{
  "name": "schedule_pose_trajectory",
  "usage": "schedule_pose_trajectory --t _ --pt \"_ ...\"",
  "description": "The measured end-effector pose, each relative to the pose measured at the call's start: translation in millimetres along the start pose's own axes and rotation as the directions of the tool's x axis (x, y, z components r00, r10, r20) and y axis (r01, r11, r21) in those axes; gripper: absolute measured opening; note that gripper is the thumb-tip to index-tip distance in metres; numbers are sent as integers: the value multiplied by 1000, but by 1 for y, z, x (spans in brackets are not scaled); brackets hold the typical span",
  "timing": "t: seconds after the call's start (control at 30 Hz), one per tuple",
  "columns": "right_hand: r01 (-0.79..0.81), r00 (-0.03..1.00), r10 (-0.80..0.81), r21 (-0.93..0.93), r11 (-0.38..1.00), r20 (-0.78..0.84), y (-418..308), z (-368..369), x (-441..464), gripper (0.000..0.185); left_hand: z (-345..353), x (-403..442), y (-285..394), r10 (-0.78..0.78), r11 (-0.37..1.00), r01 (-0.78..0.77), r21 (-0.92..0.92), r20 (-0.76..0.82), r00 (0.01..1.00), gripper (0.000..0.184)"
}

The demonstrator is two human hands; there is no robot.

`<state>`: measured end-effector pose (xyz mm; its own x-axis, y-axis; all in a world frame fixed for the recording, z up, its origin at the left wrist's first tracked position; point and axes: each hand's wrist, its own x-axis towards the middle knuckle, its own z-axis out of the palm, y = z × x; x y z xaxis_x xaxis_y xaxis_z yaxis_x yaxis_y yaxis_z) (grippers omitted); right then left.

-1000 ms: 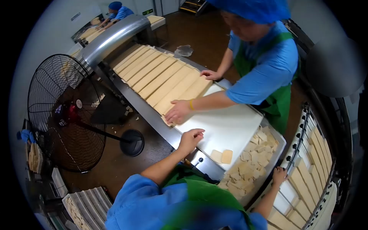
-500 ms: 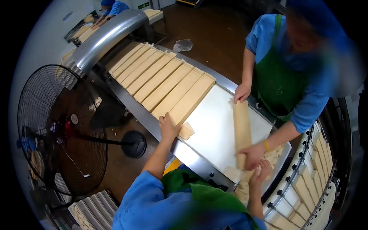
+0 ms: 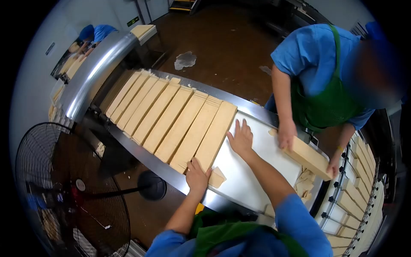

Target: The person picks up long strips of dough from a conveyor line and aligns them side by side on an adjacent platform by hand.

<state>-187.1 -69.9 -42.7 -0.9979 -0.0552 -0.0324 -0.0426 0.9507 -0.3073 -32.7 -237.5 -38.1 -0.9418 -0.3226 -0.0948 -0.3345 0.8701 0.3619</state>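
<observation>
**Our Hands Meet a Row of Pale Slabs [image 3: 171, 120]**

Before us a long steel-edged table [image 3: 252, 104] runs diagonally, a curved metal hood [image 3: 100, 64] arching over its far end. A black wire fan [image 3: 80, 185] stands on our left. Across the table, on our right, a co-worker [image 3: 317, 73] in blue and green leans over, near a rack [image 3: 332, 222] that bears more pale pieces.

The pale slabs lie side by side across the table, leaving a white surface [image 3: 244, 184] at our end. The co-worker grips a separate slab [image 3: 308, 158] with both hands, one near each end, above the white surface's right edge.

Our right hand [image 3: 242, 139] is open, fingers spread, just beside the row's last slab [image 3: 218, 132]; we cannot tell whether its palm touches the white surface. Our left hand [image 3: 198, 176] rests with bent fingers at the row's near end; we cannot tell whether it grips.

Broken pieces [image 3: 305, 182] lie beyond the white surface. A small flat scrap [image 3: 217, 177] sits just beside our left hand.
</observation>
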Motion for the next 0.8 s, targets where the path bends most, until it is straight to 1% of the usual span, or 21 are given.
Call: schedule_pose_trajectory --t 0.03,0.07,0.1,0.13,0.17,0.23,0.27,0.3,0.33,0.4,0.43,0.47,0.5,0.53,0.57,0.63,0.67,0.7,0.73,0.77,0.8 --pt "-31 999 32 -18 999 39 -10 1 21 72 0 1 0 -14 999 11 52 58 998 86" --pt "-45 998 45 -14 999 34 -20 -1 40 72 4 0 -3 46 993 -47 111 13 999 88" --pt "-81 994 81 7 997 74 -30 -5 57 72 3 0 -3 60 991 -62 116 17 998 88" --pt "-120 987 116 27 992 113 -38 -7 68 72 -1 1 -2 57 995 -60 75 34 998 87" --pt "-138 985 134 30 990 106 -45 -8 75 72 -3 1 -1 57 998 -59 35 53 997 87" --pt "-213 958 199 48 976 205 -58 -13 86 73 -2 3 -4 90 996 -91 23 74 993 87" --pt "-223 948 216 4 975 233 -61 -17 86 73 -1 4 -4 81 996 -83 23 81 993 88" --pt "-231 947 219 25 973 233 -61 -16 86 72 1 2 -4 77 997 -79 21 92 993 89" --pt "-244 946 228 43 969 229 -57 -12 86 71 3 1 -7 95 995 -93 -27 98 991 91" --pt "-278 949 263 64 959 175 -47 -9 82 73 2 1 -6 53 997 -42 -61 181 982 94" --pt "-341 928 324 72 937 183 -39 -16 77 73 13 0 -13 78 994 -61 -94 196 977 96" --pt "-412 899 378 136 901 223 -28 -38 65 75 15 -4 -14 161 984 -148 -102 137 977 96" --pt "-496 853 455 127 859 257 -18 -61 52 77 4 -3 -7 182 969 -144 -199 189 965 94" --pt "-550 828 526 102 829 195 -2 -67 40 78 4 -5 -6 278 945 -244 -217 141 950 90" --pt "-599 792 554 153 786 255 24 -83 23 77 -9 -7 12 295 919 -205 -338 244 924 88" --pt "-730 682 699 252 635 215 58 -112 -14 79 6 -16 21 439 836 -291 -465 250 863 87" --pt "-734 678 724 174 657 128 82 -107 -25 80 9 -21 40 502 809 -337 -481 267 823 87" --pt "-735 678 733 88 673 52 107 -99 -37 81 10 -28 57 508 831 -337 -443 355 785 86" --pt "-762 645 763 104 640 32 121 -103 -55 81 11 -37 70 498 854 -339 -395 431 753 85" --pt "-767 626 780 170 619 -14 133 -108 -70 83 16 -44 81 532 837 -374 -400 434 727 85" --pt "-763 608 792 233 603 -60 145 -112 -85 84 25 -50 91 534 840 -403 -364 421 733 84"
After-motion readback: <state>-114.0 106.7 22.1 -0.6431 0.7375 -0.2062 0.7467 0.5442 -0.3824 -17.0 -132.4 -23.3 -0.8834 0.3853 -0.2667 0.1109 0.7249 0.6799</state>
